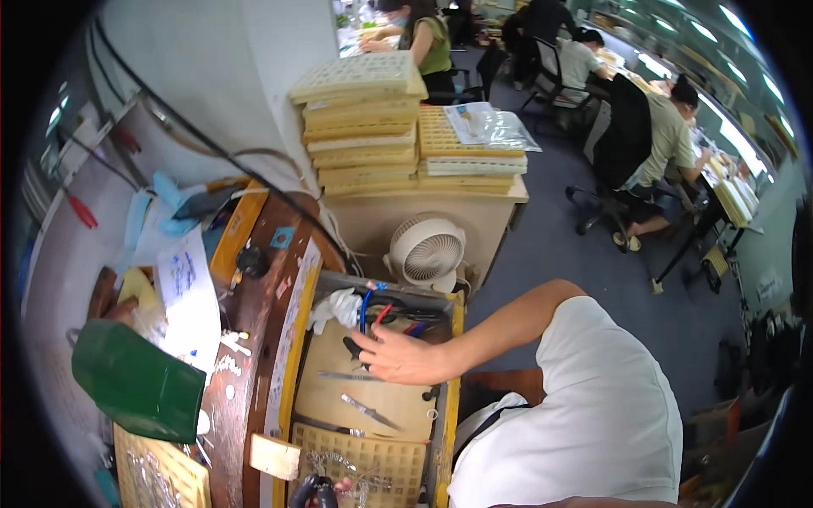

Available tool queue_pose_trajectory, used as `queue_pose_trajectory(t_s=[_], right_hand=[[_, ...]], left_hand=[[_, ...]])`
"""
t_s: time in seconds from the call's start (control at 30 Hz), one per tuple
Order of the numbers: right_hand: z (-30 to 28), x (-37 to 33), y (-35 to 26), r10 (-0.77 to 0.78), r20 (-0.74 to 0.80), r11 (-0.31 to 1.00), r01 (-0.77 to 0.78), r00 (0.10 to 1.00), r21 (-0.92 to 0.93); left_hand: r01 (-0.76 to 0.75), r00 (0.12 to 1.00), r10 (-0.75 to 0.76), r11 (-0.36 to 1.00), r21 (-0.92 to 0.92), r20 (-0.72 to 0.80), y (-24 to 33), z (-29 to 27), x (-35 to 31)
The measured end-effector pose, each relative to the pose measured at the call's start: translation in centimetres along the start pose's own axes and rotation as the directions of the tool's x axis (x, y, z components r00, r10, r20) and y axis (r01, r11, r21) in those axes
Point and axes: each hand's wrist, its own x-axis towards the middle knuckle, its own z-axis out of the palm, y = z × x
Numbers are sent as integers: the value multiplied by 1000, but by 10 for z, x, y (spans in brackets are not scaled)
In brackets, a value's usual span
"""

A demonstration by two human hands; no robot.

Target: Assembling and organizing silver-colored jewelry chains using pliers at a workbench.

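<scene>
My right hand [406, 354] reaches from the right into the open drawer [334, 394], its fingers extended and slightly bent. A small black tool [352, 346] lies at its fingertips; I cannot make out its kind. Just beyond the hand are red [384, 313] and blue [365, 311] tool handles, beside a crumpled white glove [337, 309]. Only a few fingertips of my left hand [344, 485] show at the lower edge, next to a black forked grip [314, 491] and silver chains [339, 464]. The rest of that hand is hidden.
Slim metal tools [371, 411] lie in the drawer, and a gridded tray [373, 449] fills its near end. A wooden block [275, 456] sits on its left edge. A green lamp shade [135, 381] overhangs the bench. Tray stacks [360, 127] and a fan [428, 251] stand beyond.
</scene>
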Motion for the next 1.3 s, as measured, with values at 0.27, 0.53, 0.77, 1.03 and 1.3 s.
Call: queue_pose_trajectory(t_s=[0.27, 0.53, 0.77, 1.03, 1.3], right_hand=[[-14, -13, 22, -51, 140, 971, 82, 989, -225], [2, -10, 31, -170, 65, 981, 175, 983, -81], [1, -9, 39, -183, -79, 962, 195, 980, 191], [-13, -2, 43, 54, 6, 210, -17, 999, 978], [-69, 12, -3, 252, -130, -496, 244, 959, 833]], left_hand=[[88, 996, -87, 996, -23, 30, -2, 3, 4], [81, 996, -78, 991, -110, 31, 3, 8, 0], [0, 938, 101, 957, -291, 330, -16, -6, 5], [158, 970, -77, 921, -355, 230, -14, 13, 8], [254, 956, -143, 838, -483, 256, -13, 24, 20]])
